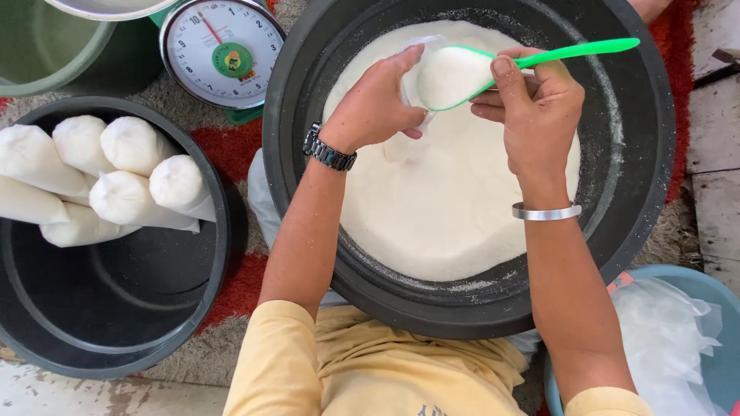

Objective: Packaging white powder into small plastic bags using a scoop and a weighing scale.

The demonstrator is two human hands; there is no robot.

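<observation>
A green plastic spoon (493,68), heaped with white powder, is held over the middle of a large black tub (647,154) and tipped toward the mouth of a small clear plastic bag (412,92). The spoon's handle is gripped by the right hand (536,100), whose fingers are curled closed around it, with the thumb laid on top near the bowl. The bag is pinched at its upper edge by the left hand (378,104), the fingers being folded tightly onto the plastic so that the opening is kept just beside the spoon's tip. A dark metal watch (329,151) is worn on the left wrist and a plain silver bangle (546,211) on the right. The tub below is filled across most of its floor with a wide mound of white powder (447,208), with loose grains scattered along the inner wall. To the left, a second black tub (116,323) is seen, with several filled, sausage-shaped white bags (127,173) stacked against its upper side. Above it, a round dial weighing scale (222,50) is set beside a green bucket (46,46). At the lower right, a blue basin (721,362) holding crumpled clear plastic bags (663,339) is partly visible.
</observation>
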